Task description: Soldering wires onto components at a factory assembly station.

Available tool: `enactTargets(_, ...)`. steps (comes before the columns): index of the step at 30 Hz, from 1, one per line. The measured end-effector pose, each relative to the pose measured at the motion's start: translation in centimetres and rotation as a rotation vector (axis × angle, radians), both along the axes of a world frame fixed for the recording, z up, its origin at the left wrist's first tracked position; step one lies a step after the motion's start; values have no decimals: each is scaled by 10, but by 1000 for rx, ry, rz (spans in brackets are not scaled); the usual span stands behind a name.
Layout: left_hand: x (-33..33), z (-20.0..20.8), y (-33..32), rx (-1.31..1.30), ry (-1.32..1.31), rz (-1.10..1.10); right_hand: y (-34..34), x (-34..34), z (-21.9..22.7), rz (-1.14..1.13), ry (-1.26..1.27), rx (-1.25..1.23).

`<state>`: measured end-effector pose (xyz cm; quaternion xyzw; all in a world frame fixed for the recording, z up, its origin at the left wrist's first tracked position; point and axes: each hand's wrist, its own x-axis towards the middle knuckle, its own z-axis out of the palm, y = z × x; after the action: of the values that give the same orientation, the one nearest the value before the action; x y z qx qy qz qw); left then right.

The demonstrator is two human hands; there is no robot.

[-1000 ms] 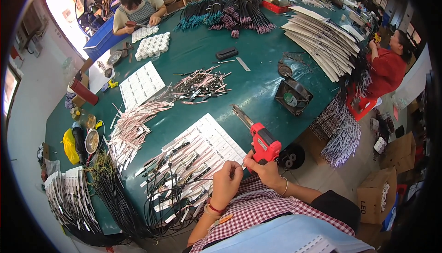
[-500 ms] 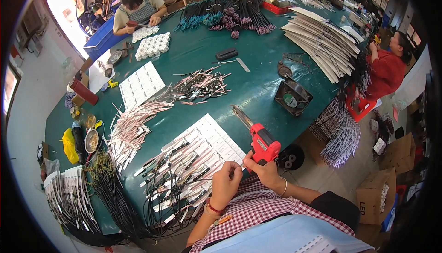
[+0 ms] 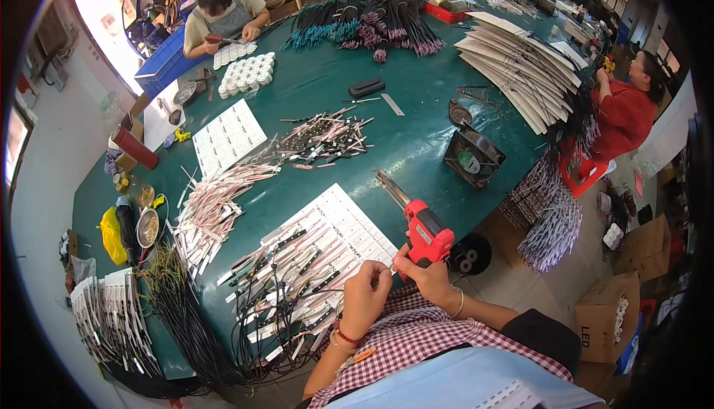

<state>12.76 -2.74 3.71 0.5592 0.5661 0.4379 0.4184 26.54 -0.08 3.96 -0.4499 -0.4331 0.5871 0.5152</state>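
Observation:
My left hand (image 3: 364,297) is closed in a pinch close to the table's near edge. What its fingertips hold is too small to make out, though a thin pale bit shows between the two hands. Beside it, my right hand (image 3: 430,281) is closed around the lower part of a red and black soldering gun (image 3: 429,234), whose long metal tip points away and to the left. Left of my hands, strips with black cables (image 3: 275,294) lie across a white printed board sheet (image 3: 349,219).
On the green table (image 3: 297,89) lie a pile of pinkish strips (image 3: 212,208), dark strips (image 3: 327,137), another white sheet (image 3: 229,135) and black cable bundles (image 3: 186,312). A dark box-shaped fan (image 3: 474,158) stands at right. Two co-workers (image 3: 227,18) sit across the table and at far right.
My hands and the soldering gun stay almost in place. At the far top edge, another person's arm has shifted.

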Motion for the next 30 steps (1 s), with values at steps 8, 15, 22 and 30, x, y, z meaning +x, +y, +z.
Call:
enactTargets(8,-3,-3,1,-61,-31,-57,-3,7,-11,99,-95,-16)
enactTargets(15,2,1,-2,-51,-117,51,-2,6,-7,115,-47,-64)
enactTargets(22,2,-3,-3,-22,-162,129,-4,5,-7,152,-39,-9)
enactTargets(30,3,1,-2,-14,-64,109,-7,4,-7,150,-68,-19)
